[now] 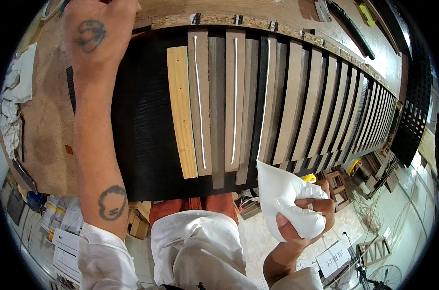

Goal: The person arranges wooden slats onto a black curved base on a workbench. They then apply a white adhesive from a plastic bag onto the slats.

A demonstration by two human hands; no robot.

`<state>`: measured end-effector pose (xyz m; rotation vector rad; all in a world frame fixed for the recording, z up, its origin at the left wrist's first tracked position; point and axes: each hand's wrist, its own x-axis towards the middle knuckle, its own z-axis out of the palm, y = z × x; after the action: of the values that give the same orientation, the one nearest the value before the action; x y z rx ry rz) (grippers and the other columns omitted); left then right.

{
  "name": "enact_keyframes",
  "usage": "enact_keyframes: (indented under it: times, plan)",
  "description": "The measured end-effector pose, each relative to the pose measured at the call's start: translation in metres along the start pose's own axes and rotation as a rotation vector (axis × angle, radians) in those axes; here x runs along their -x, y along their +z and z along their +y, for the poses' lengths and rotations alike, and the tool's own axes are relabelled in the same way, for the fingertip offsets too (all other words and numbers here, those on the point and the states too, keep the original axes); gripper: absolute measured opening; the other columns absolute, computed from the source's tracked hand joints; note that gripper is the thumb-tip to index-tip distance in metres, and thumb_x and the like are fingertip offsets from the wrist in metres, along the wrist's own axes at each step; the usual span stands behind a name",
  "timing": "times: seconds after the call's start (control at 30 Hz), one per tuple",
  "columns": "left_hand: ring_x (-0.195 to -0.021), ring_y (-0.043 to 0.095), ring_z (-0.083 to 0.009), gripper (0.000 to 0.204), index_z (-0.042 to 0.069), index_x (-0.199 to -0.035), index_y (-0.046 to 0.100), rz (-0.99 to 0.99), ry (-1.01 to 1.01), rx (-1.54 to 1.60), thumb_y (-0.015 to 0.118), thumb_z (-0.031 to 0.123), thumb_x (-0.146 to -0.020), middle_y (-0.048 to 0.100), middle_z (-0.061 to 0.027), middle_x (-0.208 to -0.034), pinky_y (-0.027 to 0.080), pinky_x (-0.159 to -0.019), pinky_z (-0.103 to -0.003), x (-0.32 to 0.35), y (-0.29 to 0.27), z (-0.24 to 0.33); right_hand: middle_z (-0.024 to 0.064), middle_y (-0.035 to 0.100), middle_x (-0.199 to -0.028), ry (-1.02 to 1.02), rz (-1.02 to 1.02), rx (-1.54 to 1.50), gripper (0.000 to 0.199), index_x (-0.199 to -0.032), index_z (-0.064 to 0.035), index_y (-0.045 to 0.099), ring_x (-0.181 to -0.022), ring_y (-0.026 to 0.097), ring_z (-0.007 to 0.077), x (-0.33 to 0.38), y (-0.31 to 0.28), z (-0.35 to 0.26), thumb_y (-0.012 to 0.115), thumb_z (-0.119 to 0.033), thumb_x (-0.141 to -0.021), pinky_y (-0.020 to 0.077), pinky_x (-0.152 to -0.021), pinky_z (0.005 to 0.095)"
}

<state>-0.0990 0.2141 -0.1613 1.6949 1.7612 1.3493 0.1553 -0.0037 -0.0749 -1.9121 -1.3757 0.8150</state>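
Observation:
My right hand (306, 217) squeezes a white plastic glue bag (282, 191), its tip at the near end of a brown wooden slat (268, 96). White glue lines run along that slat and two more to its left. Many brown slats lie side by side on a black panel (142, 135). A pale yellow strip (182, 111) is the leftmost one. My left hand (101, 24) reaches far across the bench at the top left; its fingers are out of view.
The black panel lies on a chipboard workbench (45, 125). White rags (14, 96) sit at the left edge. A dark hose (350, 29) lies at the top right. Stools, wooden frames and boxes stand on the floor below.

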Motion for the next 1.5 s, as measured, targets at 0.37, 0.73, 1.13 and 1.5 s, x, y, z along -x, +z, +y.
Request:
enact_keyframes:
  times: [0.37, 0.73, 1.13, 1.5]
  plan:
    - [-0.071, 0.053, -0.0039, 0.028, 0.005, -0.11, 0.072, -0.093, -0.131, -0.05, 0.06, 0.028, -0.098, 0.067, 0.0016, -0.084, 0.046, -0.07, -0.021, -0.001, -0.012, -0.026, 0.0083, 0.06, -0.086, 0.035, 0.345, -0.246, 0.051, -0.091, -0.0038, 0.058, -0.102, 0.059, 0.0326, -0.037, 0.001, 0.012, 0.085, -0.035, -0.06, 0.039, -0.103, 0.0465]
    - [-0.065, 0.052, -0.0028, 0.025, 0.006, -0.101, 0.074, -0.032, -0.111, 0.048, 0.067, 0.028, -0.094, 0.067, 0.0024, -0.077, 0.042, -0.059, -0.018, -0.007, -0.004, -0.021, -0.0001, 0.065, -0.078, -0.102, 0.183, -0.119, 0.045, -0.089, -0.0059, 0.063, -0.092, 0.058, 0.0211, -0.128, 0.021, -0.001, 0.089, -0.027, -0.059, 0.0409, -0.097, 0.0434]
    - [-0.07, 0.049, -0.004, 0.029, 0.005, -0.109, 0.072, -0.079, -0.153, 0.013, 0.061, 0.03, -0.098, 0.064, 0.0023, -0.08, 0.044, -0.068, -0.02, -0.004, -0.008, -0.018, 0.0101, 0.062, -0.094, -0.14, 0.165, -0.153, 0.05, -0.095, -0.0005, 0.06, -0.094, 0.063, 0.0216, -0.113, 0.011, 0.0, 0.088, -0.027, -0.062, 0.0502, -0.078, 0.0317]
    - [-0.07, 0.049, -0.0037, 0.03, 0.006, -0.112, 0.071, -0.113, -0.13, -0.097, 0.06, 0.03, -0.098, 0.065, 0.0034, -0.082, 0.043, -0.071, -0.019, -0.003, -0.009, -0.024, 0.0072, 0.053, -0.08, -0.141, 0.145, -0.114, 0.043, -0.082, -0.0078, 0.049, -0.071, 0.053, 0.0151, -0.076, 0.001, 0.003, 0.086, -0.026, -0.068, 0.0457, -0.066, 0.0261]
